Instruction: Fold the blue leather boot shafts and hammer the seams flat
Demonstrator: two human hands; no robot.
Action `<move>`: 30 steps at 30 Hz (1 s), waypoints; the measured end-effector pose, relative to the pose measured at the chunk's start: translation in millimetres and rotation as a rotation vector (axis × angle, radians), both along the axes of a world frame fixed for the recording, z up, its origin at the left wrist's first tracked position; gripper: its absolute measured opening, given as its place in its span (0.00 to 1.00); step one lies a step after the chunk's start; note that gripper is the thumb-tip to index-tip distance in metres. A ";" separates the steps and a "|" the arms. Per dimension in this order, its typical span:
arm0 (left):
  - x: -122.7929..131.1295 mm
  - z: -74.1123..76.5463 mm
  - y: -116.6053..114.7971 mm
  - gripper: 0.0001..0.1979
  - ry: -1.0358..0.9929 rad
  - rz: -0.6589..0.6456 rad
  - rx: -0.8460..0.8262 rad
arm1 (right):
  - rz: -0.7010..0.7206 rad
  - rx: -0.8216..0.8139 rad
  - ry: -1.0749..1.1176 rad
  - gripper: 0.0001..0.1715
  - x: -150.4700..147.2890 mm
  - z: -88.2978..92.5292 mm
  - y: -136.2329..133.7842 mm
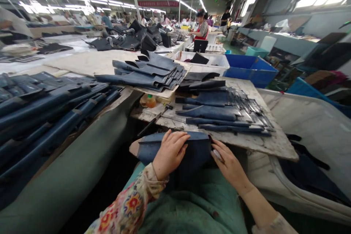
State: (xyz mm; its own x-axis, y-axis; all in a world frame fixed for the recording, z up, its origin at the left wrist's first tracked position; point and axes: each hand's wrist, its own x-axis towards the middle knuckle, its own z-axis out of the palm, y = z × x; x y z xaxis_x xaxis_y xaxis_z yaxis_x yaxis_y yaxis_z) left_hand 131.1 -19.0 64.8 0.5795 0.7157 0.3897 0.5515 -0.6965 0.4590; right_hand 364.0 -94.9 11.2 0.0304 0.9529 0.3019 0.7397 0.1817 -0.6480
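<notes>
Across my lap lies a dark blue leather piece (196,146), with a pale pinkish tip (134,148) at its left end and a seam along its top. My left hand (172,150) rests over the piece's upper edge, its fingers curved onto the leather and its thumb on the near side. At the right end, my right hand (227,162) pinches the edge of the same piece. A small whitish, shiny object (218,155) sits against that hand's fingers; its kind cannot be made out. Green cloth (192,212) covers my lap beneath.
Stacked blue leather pieces (219,113) lie on the worn board (274,131) ahead, near a bottle of orange liquid (150,101) and a black-handled tool (150,123). More rolled pieces (55,117) cover the left table. White bin (315,117) stands right; a co-worker (201,27) is farther back.
</notes>
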 end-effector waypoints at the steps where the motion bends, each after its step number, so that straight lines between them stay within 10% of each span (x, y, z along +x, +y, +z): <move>1: 4.1 -0.4 -0.3 0.16 0.019 -0.009 0.011 | -0.017 -0.011 0.071 0.20 -0.1 1.3 7.0; 9: 17.5 -20.6 4.3 0.20 0.115 0.016 -0.001 | -0.138 -0.217 0.382 0.26 -3.6 -5.9 54.2; 30: 24.8 -27.7 -12.8 0.20 0.168 0.067 0.083 | -0.109 0.045 -0.124 0.24 -8.9 -28.5 -29.9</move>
State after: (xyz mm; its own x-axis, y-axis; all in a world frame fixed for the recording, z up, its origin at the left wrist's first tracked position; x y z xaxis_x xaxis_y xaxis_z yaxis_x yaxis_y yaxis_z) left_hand 155.9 -31.8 37.1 0.5932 0.7247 0.3507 0.6623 -0.6869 0.2992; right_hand 355.1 -124.7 -17.4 0.0928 0.9313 0.3522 0.8306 0.1227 -0.5432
